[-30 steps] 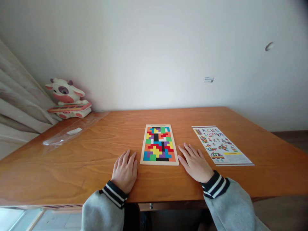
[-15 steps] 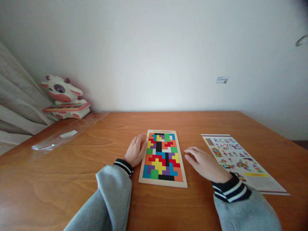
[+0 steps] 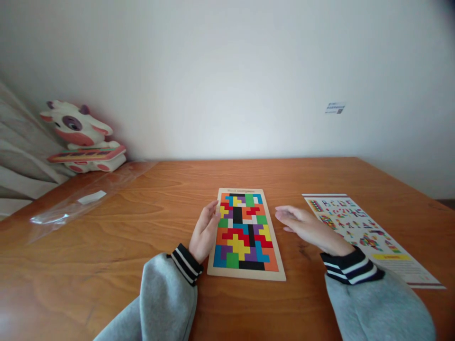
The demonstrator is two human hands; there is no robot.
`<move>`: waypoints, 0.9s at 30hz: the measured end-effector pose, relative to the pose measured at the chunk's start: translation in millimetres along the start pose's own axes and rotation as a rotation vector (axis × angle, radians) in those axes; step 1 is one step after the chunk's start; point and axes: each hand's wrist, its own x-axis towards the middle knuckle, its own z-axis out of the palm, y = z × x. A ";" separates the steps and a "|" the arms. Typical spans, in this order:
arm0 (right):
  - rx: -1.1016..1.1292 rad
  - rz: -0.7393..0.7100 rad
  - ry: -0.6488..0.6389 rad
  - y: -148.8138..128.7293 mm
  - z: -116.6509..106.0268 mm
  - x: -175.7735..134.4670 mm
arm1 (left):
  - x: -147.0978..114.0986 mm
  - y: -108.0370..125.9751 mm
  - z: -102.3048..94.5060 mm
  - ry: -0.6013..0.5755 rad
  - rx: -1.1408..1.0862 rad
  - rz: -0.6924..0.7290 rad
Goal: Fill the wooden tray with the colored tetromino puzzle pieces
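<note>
A wooden block puzzle board (image 3: 245, 276) lies flat on the table, its frame filled with colourful angular pieces (image 3: 239, 245). My left hand (image 3: 204, 231) stands on its edge at the board's left rim, fingers extended and partly over the rim; whether it touches the board I cannot tell. To the right of the board, with a gap between, my right hand (image 3: 306, 228) hovers with fingers stretched out and palm turned towards the board. Neither hand holds anything.
A printed sheet (image 3: 362, 225) of colourful figures lies at the right, partly under my right forearm. A clear plastic bag (image 3: 67, 215) with a white label rests at the left. Behind it sits a cow toy with a keyboard (image 3: 87, 154). A wall bounds the table (image 3: 159, 189) at the back.
My left hand has turned more upright beside the board. My right hand has lifted slightly and rolled its palm inward. The whole view has shifted a little; the board lies as before.
</note>
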 end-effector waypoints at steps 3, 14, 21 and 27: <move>0.047 0.094 -0.019 -3.4 3.8 0.4 | -4.7 0.7 7.3 0.041 -0.079 -0.015; -0.932 0.027 0.030 -27.9 44.3 -19.6 | -3.8 1.9 6.1 0.084 -0.337 -0.109; -0.994 0.017 0.087 -21.4 49.9 -16.3 | -0.5 12.0 0.1 0.326 -0.532 -0.139; -0.975 0.022 0.118 -20.1 48.2 -19.0 | 4.1 13.8 1.2 0.377 -0.546 -0.250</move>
